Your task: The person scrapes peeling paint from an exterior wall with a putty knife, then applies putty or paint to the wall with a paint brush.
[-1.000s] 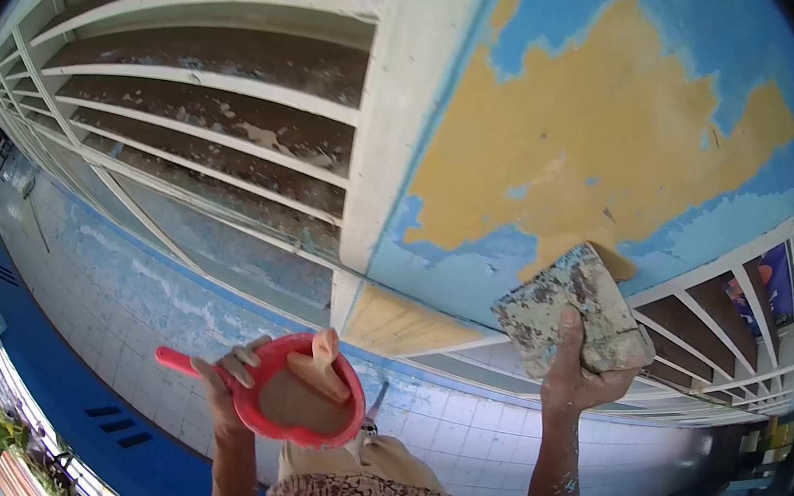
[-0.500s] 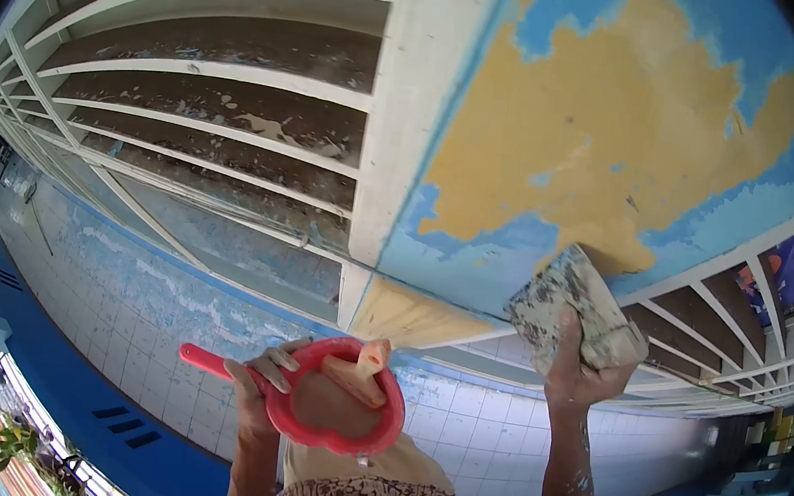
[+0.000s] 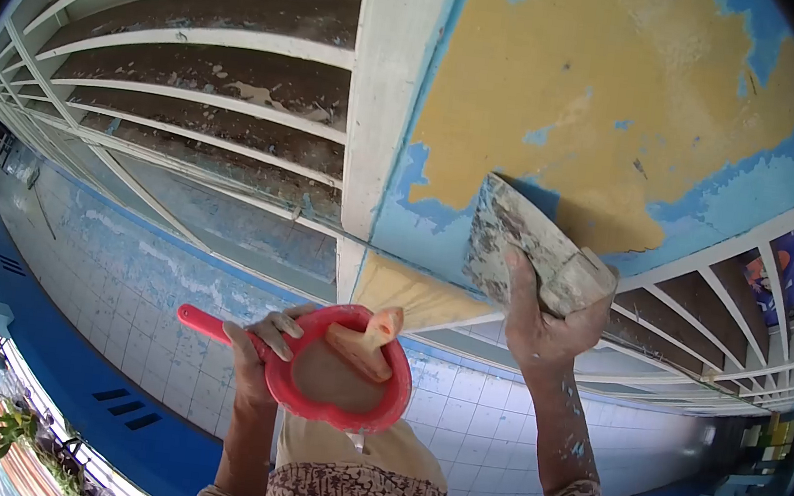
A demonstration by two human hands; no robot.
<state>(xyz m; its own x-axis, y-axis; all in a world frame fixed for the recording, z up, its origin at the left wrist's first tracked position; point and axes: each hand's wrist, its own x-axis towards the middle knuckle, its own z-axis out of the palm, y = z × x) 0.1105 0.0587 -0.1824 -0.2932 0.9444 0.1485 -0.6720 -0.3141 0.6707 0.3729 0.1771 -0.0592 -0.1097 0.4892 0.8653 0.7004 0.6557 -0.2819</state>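
My right hand (image 3: 545, 324) grips a putty-caked trowel (image 3: 524, 248) and presses its blade against a blue overhead surface where a wide yellow-tan putty patch (image 3: 590, 103) is spread. My left hand (image 3: 257, 355) holds a red scoop (image 3: 344, 369) by its handle, below the trowel. The scoop holds tan putty, and a small putty-smeared scraper (image 3: 362, 342) leans inside it.
A white beam (image 3: 391, 81) runs beside the patch. Left of it is a row of white louvre slats (image 3: 189, 97) with dark, flaking gaps. More slats (image 3: 733, 306) lie at the right. A white tiled wall (image 3: 120, 275) with a blue base stands below.
My right hand has swept the trowel leftward and upward along the lower edge of the putty patch. The red scoop has stayed at about the same height in my left hand.
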